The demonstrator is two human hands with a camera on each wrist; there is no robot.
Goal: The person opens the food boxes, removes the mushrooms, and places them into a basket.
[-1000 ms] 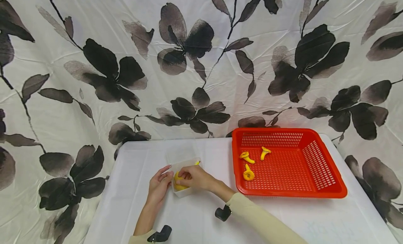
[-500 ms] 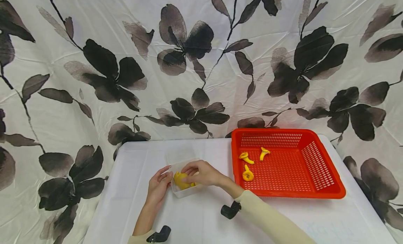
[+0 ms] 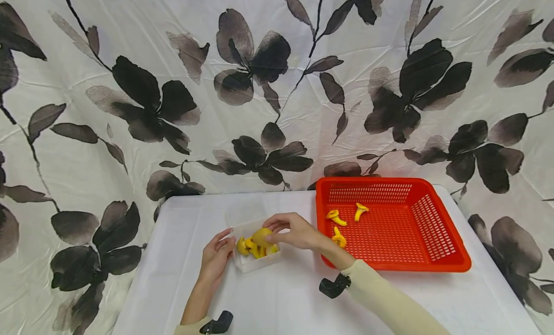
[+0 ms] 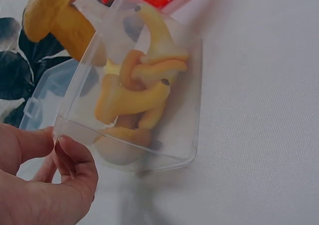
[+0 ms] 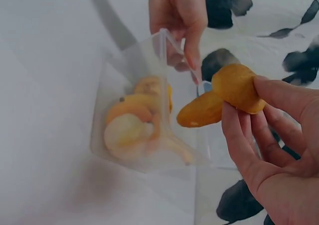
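Likely partway: three yellow mushrooms (image 3: 336, 217) lie near basket (image 3: 398, 267)'s left edge, right hand (image 3: 296, 231) pinches another mushroom (image 5: 238, 88) over box (image 3: 258, 265), left hand (image 3: 215, 254) pinches box rim, several inside (image 4: 132, 98) probably left.

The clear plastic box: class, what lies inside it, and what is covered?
Inside the clear plastic box lie several yellow mushrooms, heaped and overlapping. Upper ones cover parts of those beneath, and anything under the heap is hidden, so the count is uncertain.
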